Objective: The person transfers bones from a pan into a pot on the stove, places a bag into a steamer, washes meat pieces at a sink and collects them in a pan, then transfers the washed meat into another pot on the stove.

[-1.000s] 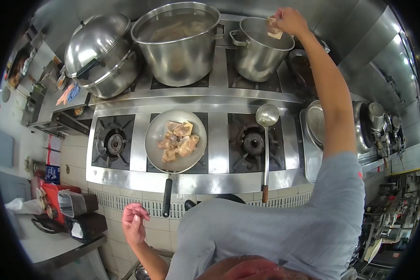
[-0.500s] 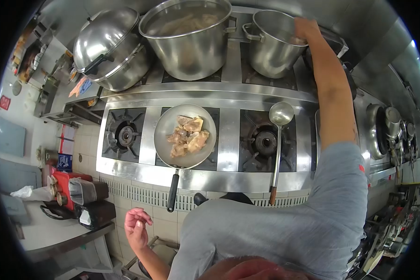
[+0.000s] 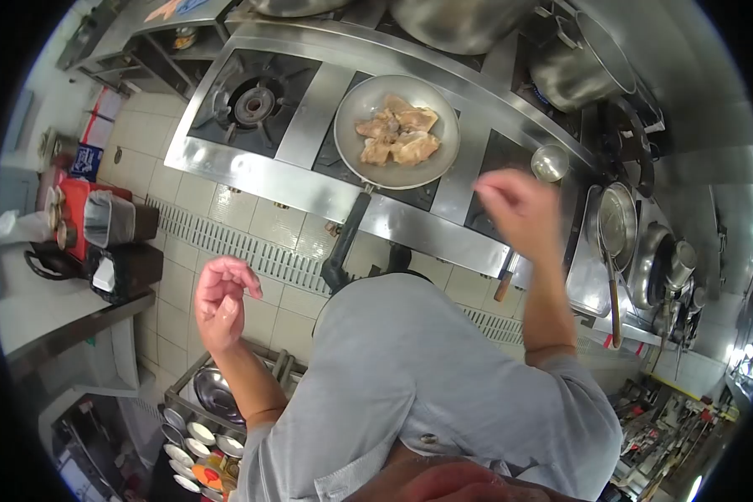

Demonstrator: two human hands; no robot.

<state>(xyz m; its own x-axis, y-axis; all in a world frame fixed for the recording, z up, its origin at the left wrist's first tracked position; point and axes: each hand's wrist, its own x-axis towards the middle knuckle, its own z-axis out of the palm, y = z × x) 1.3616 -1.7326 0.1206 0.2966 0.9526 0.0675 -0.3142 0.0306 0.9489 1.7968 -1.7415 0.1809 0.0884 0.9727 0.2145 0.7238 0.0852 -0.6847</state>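
A frying pan (image 3: 349, 138) with a black handle rests over the middle front burner. Several pieces of browned meat (image 3: 410, 134), seemingly chicken, are grouped in it. My right hand (image 3: 527, 213), blurred, hovers right of the pan with its fingers drawn together; anything between them is too small or hidden to make out. Beneath and behind that hand, a ladle (image 3: 550, 163) lies across the right burner, its wooden handle end poking past the stove's front edge. My left hand (image 3: 226, 305) hangs above the floor at lower left, fingers loosely curled and apart, holding nothing.
Large steel pots, including one at the back right (image 3: 581, 67), stand along the rear. A bare burner (image 3: 255, 105) is left of the pan. Strainers (image 3: 617, 222) and pans sit at right. A red container (image 3: 79, 222) is on the left counter; bowls (image 3: 201, 433) stand below.
My right hand has come away from the back-right pot and forward beside the pan. The view has turned and shifted. My left hand stays raised at the left; the meat remains in the pan.
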